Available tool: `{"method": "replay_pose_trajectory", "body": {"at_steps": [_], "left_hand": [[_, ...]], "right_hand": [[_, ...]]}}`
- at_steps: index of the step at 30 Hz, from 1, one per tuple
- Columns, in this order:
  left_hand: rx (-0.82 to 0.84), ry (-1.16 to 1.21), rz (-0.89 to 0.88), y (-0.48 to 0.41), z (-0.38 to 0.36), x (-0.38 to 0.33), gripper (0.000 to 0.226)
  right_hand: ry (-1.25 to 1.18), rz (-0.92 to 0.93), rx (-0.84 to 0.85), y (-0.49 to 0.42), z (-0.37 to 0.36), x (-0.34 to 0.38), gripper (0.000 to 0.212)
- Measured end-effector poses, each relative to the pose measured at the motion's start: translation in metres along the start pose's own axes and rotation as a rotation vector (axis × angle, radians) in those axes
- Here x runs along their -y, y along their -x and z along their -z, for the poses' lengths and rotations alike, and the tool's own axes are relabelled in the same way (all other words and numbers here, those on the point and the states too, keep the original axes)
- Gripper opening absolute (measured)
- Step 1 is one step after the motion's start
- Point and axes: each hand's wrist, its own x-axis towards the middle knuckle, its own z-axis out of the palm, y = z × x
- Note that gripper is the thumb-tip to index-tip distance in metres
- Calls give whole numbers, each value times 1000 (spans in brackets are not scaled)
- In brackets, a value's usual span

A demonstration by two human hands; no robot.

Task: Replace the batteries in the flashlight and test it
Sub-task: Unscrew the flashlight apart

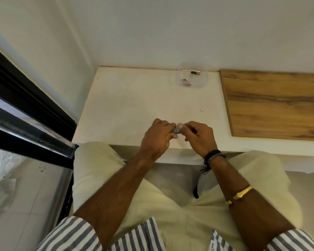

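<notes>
Both hands meet over the near edge of the white table (127, 98). The left hand (157, 140) is wrapped tight around a small grey metal flashlight (176, 130), mostly hidden in the fist, only its end peeking out. The right hand (198, 136) pinches at that exposed end with thumb and fingers curled. Far back by the wall, a clear plastic tray (192, 75) holds a black-and-copper battery (195, 72). A wooden board (275, 104) lies to the right.

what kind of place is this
Probably a room in a home: a plain white painted wall, a white built-in counter beside a wood-grain panel, and a black-framed sliding glass door over a tiled floor.
</notes>
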Motion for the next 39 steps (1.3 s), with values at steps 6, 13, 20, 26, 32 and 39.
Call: {"method": "replay_pose_trajectory", "body": {"at_steps": [6,13,20,26,32,39], "left_hand": [[-1,-3,-8,1,-2,3,24],[3,-7,-6,1,-2,1,26],[10,2,-3,1,-4,4,26],[21,-2,15,0,-2,1,31],[31,3,7,1,-3,0,29],[38,2,33,0,-2,2,31]], "right_hand": [[-20,123,48,0,4,-7,20],[-157,-10,56,0,4,-4,33],[-69,52,28,0,0,-9,16],[-94,110,55,-2,3,-8,36],[-51,-36,19,0,2,-8,17],[-58,120,53,-3,2,-13,20]]}}
